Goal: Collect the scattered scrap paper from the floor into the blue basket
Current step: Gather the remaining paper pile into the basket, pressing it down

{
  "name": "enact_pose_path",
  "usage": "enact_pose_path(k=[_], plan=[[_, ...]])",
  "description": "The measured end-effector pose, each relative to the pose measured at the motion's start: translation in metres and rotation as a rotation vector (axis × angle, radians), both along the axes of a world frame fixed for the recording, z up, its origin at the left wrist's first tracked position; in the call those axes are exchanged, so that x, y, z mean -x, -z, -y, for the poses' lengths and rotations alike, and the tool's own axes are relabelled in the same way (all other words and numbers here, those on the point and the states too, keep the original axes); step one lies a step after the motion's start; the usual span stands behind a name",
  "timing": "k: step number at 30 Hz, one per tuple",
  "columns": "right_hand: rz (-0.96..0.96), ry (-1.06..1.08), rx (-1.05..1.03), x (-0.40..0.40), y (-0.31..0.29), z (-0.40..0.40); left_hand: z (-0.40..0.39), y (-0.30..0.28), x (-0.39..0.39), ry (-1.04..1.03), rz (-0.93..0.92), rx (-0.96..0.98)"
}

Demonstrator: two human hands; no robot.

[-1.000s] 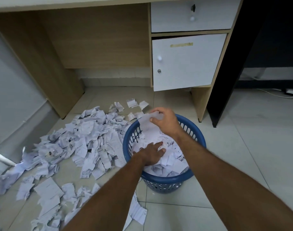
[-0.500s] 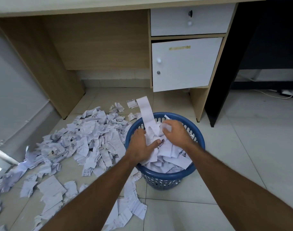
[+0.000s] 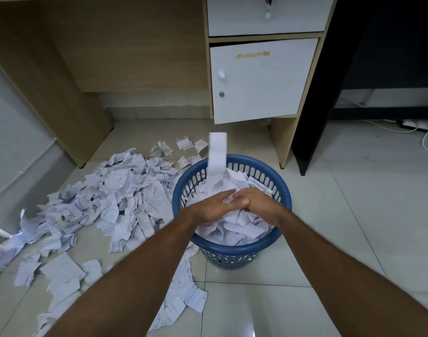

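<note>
The blue basket [image 3: 232, 247] stands on the tiled floor, heaped with scrap paper [image 3: 239, 227]. My left hand [image 3: 211, 206] and my right hand [image 3: 258, 203] lie side by side on top of that heap, fingers fairly straight and fingertips meeting, pressing the paper down. One long white strip [image 3: 217, 156] sticks upright out of the basket's far side. A large pile of torn scrap paper [image 3: 110, 195] covers the floor left of the basket. More pieces [image 3: 183, 297] lie in front of it, between my forearms.
A wooden desk with a white cabinet door [image 3: 261, 81] and a drawer [image 3: 266, 15] stands behind the basket. A black panel [image 3: 315, 113] rises to its right, with white cables [image 3: 426, 142] on the floor beyond. A grey wall runs along the left.
My right hand let go of the long strip, which now stands upright. Both hands came together and flattened on top of the paper in the basket.
</note>
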State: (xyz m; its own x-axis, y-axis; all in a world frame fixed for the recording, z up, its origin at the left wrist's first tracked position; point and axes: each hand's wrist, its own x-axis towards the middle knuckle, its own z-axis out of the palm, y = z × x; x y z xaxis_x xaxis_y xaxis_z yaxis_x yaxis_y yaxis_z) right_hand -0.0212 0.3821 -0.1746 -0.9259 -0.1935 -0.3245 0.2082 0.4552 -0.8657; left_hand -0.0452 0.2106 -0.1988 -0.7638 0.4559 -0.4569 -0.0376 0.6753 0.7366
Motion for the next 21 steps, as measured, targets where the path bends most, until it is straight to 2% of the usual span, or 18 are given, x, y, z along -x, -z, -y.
enact_pose_path(k=[2,6,9,11,13,15,18,21], plan=[[-0.038,0.119,-0.044,0.01,-0.002,-0.008,-0.005,0.01,0.0,0.086,-0.039,0.067],[-0.395,0.345,-0.194,0.033,-0.014,0.007,-0.009,0.016,0.002,0.132,-0.069,0.264],[-0.415,0.311,-0.079,0.057,-0.022,0.035,-0.007,0.021,0.005,0.169,-0.105,0.391],[-0.36,0.242,0.09,0.068,-0.03,0.05,-0.005,0.026,0.003,0.167,-0.128,0.415],[-0.362,0.176,0.116,0.073,-0.036,0.055,-0.001,0.03,0.003,0.151,-0.127,0.397],[-0.405,0.162,0.016,0.069,-0.037,0.049,0.002,0.033,0.005,0.145,-0.126,0.385],[-0.428,0.045,-0.268,0.047,-0.03,0.023,0.003,0.03,0.003,0.118,-0.146,0.317],[-0.276,-0.122,-0.472,0.021,-0.016,-0.001,0.009,0.019,-0.002,-0.04,-0.169,0.143]])
